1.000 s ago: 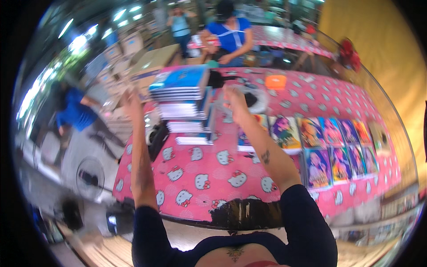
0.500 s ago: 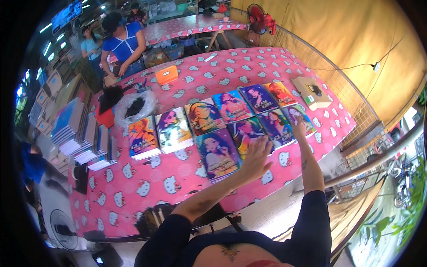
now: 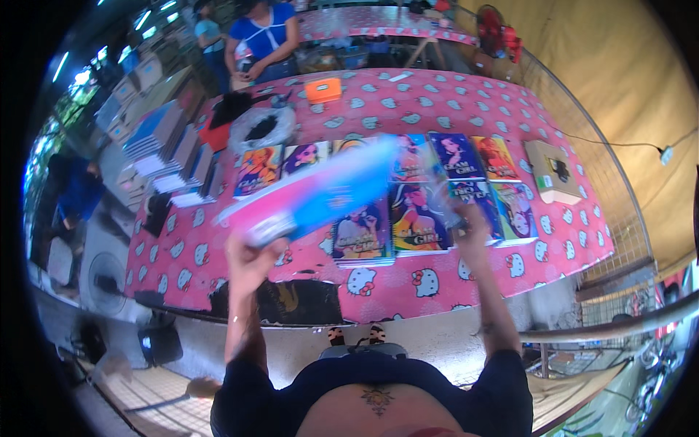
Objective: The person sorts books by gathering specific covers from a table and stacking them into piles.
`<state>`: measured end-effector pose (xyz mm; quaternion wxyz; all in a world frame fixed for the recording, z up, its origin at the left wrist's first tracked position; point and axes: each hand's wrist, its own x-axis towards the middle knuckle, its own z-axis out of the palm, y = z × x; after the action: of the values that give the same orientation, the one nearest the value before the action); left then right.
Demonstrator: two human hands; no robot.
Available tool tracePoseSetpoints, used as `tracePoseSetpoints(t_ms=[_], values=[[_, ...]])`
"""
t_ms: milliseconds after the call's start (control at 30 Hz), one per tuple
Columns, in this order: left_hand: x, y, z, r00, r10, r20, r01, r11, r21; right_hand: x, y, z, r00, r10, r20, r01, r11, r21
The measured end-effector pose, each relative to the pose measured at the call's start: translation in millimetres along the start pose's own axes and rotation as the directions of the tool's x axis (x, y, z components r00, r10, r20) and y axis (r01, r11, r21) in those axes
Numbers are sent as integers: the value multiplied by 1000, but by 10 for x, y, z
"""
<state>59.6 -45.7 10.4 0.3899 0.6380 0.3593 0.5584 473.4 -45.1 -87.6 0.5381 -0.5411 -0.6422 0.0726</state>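
Observation:
My left hand grips the near corner of a pink-and-blue notebook, raised, tilted and blurred over the rows of notebooks. My right hand is closed at the near row, beside a notebook with a cartoon girl on its cover; a thin blurred shape rises from its fingers, too smeared to name. Purple and orange illustrated notebooks lie in the far row. At the right end of the near row is another notebook. The raised notebook hides part of both rows.
Stacked notebooks stand at the table's left edge, near a plastic bag with black contents. An orange box sits farther back, a cardboard box at right. Across the pink patterned table, a person in blue stands.
My left hand has moved left from the near row and now holds up a notebook. My right hand has shifted left and nearer, and its fingers have closed. The view has swung.

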Motion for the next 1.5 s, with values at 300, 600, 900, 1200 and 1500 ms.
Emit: tracePoseSetpoints(t_ms=[300,600,900,1200,1500], values=[[-1513,-1306,-710,896,-181,405,-294,443,847,-681,-709,2274,512,-401,760,481,867,133],[-742,-1701,880,830,25,557,-511,434,742,-136,132,1105,878,304,369,18,750,-661],[-824,-9,-854,860,2,-511,310,792,526,-298,-939,1413,918,-179,355,146,982,119],[-2002,-1386,-1072,884,-138,447,-375,362,853,-293,-734,2940,496,-75,865,81,996,40],[771,-2836,-1865,974,134,183,-194,67,979,432,-763,3738,858,-264,440,390,893,-225]])
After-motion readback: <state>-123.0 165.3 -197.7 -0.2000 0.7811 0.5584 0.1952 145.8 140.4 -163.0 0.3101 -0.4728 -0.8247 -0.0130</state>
